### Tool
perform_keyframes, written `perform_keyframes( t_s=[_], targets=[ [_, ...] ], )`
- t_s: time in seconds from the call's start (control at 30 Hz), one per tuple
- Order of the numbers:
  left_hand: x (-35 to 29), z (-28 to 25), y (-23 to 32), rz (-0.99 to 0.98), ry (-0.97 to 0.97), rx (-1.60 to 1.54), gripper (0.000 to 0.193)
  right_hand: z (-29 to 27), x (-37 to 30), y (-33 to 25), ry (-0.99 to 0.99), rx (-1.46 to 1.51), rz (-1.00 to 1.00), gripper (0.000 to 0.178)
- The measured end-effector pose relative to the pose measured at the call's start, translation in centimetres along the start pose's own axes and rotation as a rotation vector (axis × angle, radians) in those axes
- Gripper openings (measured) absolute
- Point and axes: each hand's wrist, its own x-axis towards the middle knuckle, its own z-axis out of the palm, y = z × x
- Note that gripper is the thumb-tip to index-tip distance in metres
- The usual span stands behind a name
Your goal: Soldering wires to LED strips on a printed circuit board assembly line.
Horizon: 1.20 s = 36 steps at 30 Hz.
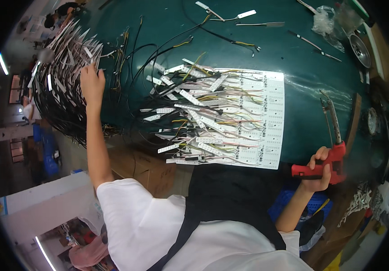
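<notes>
My left hand reaches to the near right side of a tall pile of white strips with black cables. Its fingers are drawn together among the strip ends; what they pinch is hidden. In my right hand is a red pistol-grip soldering gun, its metal tip pointing away from me above the table's right side. Between the hands lies a white circuit board panel. Coloured wires run from it to several small white strips heaped over its left part.
Loose black cables and thin wires lie on the green table. A solder spool, a plastic bag and a wooden bar are at the right. Below the edge are a cardboard box and a blue basket.
</notes>
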Motion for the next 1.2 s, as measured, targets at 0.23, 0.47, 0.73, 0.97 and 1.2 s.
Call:
perform_keyframes(
  t_s=[0.23, 0.47, 0.73, 0.97, 1.2],
  targets=[
    [2.6, -7.0, 18.0, -0.014, -0.475, -1.050, 0.021, 0.1, -0.6, -0.4, 0.013, -0.029, -0.028, 0.049],
    [3.2, -3.9, 23.9, 0.206, -0.361, -0.944, 0.015, 1.8, -3.8, -2.3, 0.013, -0.129, -0.043, 0.072],
    [-3.3, -16.2, 27.5, -0.029, -0.960, -1.698, 0.012, 2.2, -10.1, -5.4, -0.011, -0.244, 0.107, 0.081],
    [-8.7, -17.8, 30.2, 0.190, -0.778, -1.528, 0.009, 3.8, -14.1, -5.9, 0.082, -0.369, 0.287, 0.078],
    [-10.5, -17.2, 32.1, 0.189, -0.622, -1.503, 0.013, 3.3, -15.5, -5.3, -0.067, -0.577, 0.292, 0.064]
  ],
)
